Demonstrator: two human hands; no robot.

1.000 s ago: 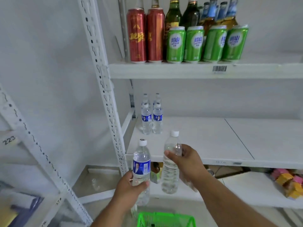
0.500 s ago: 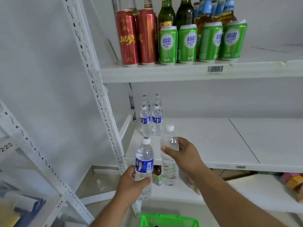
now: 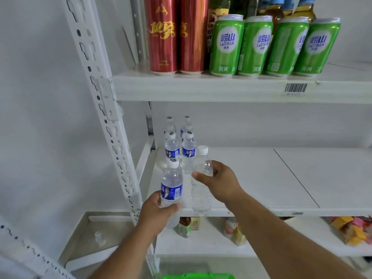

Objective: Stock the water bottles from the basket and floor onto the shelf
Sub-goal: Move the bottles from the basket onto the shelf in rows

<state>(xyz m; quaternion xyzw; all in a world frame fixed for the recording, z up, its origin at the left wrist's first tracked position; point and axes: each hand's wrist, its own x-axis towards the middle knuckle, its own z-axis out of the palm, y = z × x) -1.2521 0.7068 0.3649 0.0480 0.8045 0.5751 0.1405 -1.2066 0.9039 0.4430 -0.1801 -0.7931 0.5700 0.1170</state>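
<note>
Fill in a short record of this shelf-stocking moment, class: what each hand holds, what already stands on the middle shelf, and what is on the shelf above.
left hand: grips a labelled bottle, upright
right hand: grips a plain bottle near its shoulder
middle shelf: four bottles standing in two rows at back left
top shelf: red cans, green cans, glass bottles behind
basket: green rim at bottom edge
</note>
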